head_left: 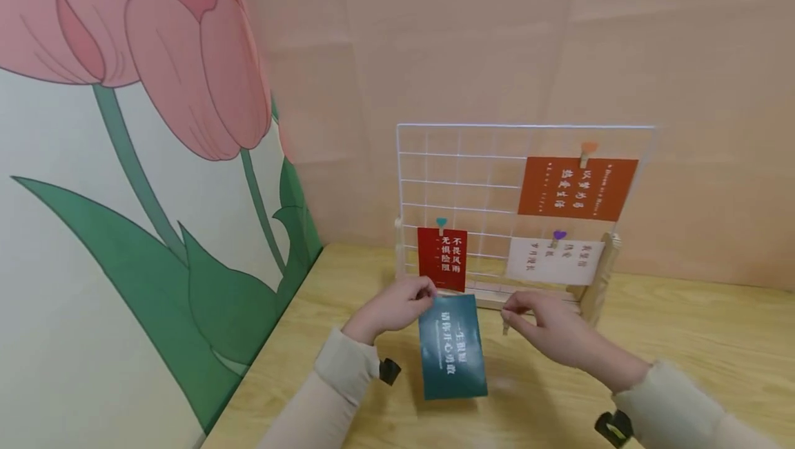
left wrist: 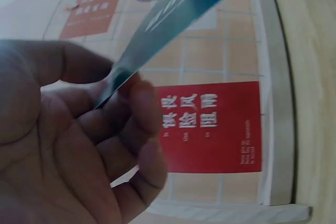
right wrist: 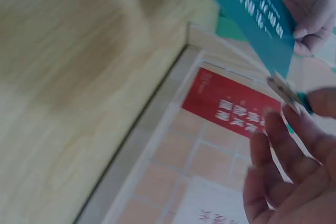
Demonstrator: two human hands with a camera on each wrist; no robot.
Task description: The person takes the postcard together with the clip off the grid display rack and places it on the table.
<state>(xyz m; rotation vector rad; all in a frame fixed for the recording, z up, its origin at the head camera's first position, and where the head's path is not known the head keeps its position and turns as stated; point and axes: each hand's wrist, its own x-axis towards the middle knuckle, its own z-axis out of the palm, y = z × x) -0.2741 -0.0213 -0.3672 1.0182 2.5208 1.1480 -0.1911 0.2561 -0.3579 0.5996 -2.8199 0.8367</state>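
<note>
My left hand (head_left: 394, 305) pinches a teal card (head_left: 453, 349) by its top left corner, and the card hangs in front of the grid rack, over the wooden table. In the left wrist view the card (left wrist: 173, 22) looks bent and edge-on between thumb and fingers. To the right, my right hand (head_left: 553, 325) pinches a small wooden clothespin (right wrist: 285, 93) with a teal decoration, between thumb and index finger. Behind the left hand a red card (head_left: 442, 263) is clipped low on the rack by a clothespin with a teal heart (head_left: 442, 222).
The white wire grid (head_left: 472, 180) stands in a wooden base (head_left: 599, 276) on the table (head_left: 348, 394). An orange-red card (head_left: 574, 190) is clipped at its upper right, a white card (head_left: 553, 266) below it. A tulip-painted wall (head_left: 192, 70) borders the left side.
</note>
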